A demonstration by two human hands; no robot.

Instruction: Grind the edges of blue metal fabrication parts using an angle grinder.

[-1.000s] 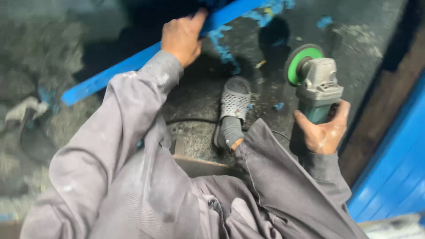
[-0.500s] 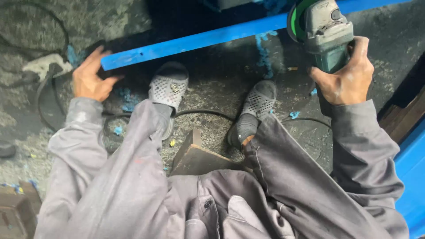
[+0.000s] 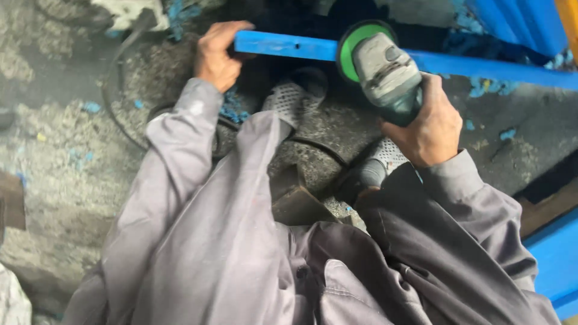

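Head: right hand (image 3: pixel 430 129) grips grinder (image 3: pixel 385 75).

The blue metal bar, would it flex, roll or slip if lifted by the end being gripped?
The blue bar looks straight and flat-faced, so probably stiff and unlikely to roll. Long, gripped at one end by the left hand, it would likely feel end-heavy.

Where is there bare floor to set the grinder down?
Barest: grey floor right of the right hand, under the blue bar, before the wooden edge. Also far left of the left hand, though cable-crossed. Crowded: between shoes and angle grinder.
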